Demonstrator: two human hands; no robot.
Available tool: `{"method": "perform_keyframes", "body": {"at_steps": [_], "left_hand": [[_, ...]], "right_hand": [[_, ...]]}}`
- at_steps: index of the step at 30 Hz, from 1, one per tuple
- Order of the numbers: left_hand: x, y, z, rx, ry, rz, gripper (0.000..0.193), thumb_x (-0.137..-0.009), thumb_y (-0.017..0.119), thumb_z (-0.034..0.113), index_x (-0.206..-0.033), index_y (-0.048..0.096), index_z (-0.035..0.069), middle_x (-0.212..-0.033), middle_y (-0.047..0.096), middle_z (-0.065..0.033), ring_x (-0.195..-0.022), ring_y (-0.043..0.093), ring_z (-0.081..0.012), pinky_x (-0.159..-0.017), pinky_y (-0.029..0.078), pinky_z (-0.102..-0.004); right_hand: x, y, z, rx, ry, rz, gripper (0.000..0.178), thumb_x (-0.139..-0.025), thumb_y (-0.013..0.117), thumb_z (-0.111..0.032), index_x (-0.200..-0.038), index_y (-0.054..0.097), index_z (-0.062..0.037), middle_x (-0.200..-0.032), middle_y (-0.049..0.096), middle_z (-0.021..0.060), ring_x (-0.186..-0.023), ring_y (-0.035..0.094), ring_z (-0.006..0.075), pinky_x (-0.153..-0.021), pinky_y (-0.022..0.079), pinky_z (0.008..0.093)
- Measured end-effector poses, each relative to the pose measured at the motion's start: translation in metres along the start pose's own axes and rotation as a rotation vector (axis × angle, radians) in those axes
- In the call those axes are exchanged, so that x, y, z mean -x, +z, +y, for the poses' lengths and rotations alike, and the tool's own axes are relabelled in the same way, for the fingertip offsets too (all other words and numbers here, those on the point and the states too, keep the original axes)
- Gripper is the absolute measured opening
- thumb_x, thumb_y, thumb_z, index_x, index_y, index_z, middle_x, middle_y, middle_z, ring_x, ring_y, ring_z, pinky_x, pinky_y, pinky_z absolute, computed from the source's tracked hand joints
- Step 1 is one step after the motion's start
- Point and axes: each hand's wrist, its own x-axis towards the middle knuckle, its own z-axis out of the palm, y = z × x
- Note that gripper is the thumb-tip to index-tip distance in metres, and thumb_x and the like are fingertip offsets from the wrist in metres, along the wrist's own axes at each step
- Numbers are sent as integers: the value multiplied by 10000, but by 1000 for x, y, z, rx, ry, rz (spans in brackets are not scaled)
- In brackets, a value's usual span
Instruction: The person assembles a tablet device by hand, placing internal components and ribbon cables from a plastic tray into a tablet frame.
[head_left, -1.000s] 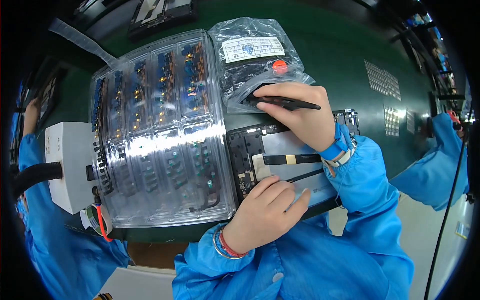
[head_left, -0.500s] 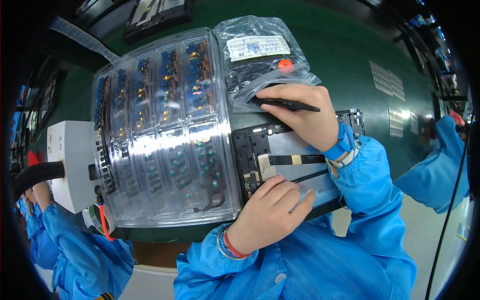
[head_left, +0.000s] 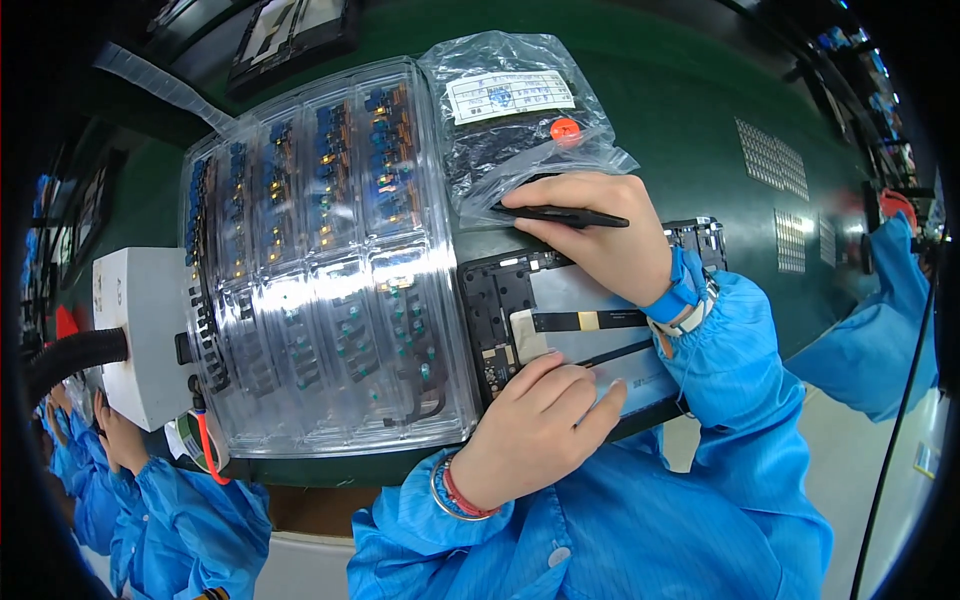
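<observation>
A black tool [head_left: 587,217] is pinched in the right hand [head_left: 622,246], long axis nearly crosswise, left end toward a clear bag [head_left: 490,150]. An opened device [head_left: 500,292] is touched by the left hand [head_left: 533,432]; its grip cannot be told. Green tabletop [head_left: 680,110] is seen beyond, pale floor [head_left: 835,450] rightward.

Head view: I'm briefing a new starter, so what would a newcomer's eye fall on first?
Probably the large clear tray of small parts, left of centre, bright glare across its middle. To its right, the right hand holds a slim black tool at a clear bag bearing an orange dot. Below, the left hand lies over the near side of an opened device.
</observation>
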Motion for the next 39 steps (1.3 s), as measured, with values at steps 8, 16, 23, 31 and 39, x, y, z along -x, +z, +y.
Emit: {"method": "perform_keyframes", "body": {"at_steps": [8, 16, 23, 31, 39], "left_hand": [[0, 2, 1, -1, 37, 27, 205, -715, 534, 91, -914, 576, 68, -808, 533, -53, -814, 538, -172, -809, 429, -332], [6, -8, 12, 37, 98, 174, 199, -635, 606, 42, -832, 605, 71, -782, 578, -39, -732, 564, -180, -740, 444, -320], [81, -31, 49, 644, -118, 527, 114, -725, 502, 36, -758, 601, -11, -676, 593, -75, -604, 565, -189, -612, 447, -316], [197, -64, 18, 814, -527, 1644, 166, -868, 377, 170, -808, 470, 46, -630, 408, -7, -625, 444, -106, -644, 403, -233], [295, -105, -11, 491, -670, 1715, 164, -835, 407, 190, -746, 480, 74, -685, 488, -5, -621, 484, -99, -574, 407, -225]], "right_hand": [[14, -17, -16, -35, 66, 27, 201, -659, 654, -8, -858, 640, -28, -789, 630, 116, -700, 615, 198, -642, 482, 257], [124, -80, -75, -417, 139, 221, 189, -640, 631, 32, -828, 624, 21, -777, 625, 162, -680, 611, 248, -637, 488, 307], [185, 8, -121, -1492, 613, -100, 191, -734, 621, -46, -905, 578, 27, -920, 590, 179, -813, 578, 204, -709, 477, 288], [126, 175, -183, -1763, 892, -704, 210, -806, 572, -136, -989, 557, -32, -904, 564, 41, -805, 522, 77, -737, 436, 201], [93, 287, -270, -1652, 861, -658, 125, -714, 640, -38, -824, 616, 16, -803, 611, 83, -730, 586, 162, -583, 494, 223]]}}
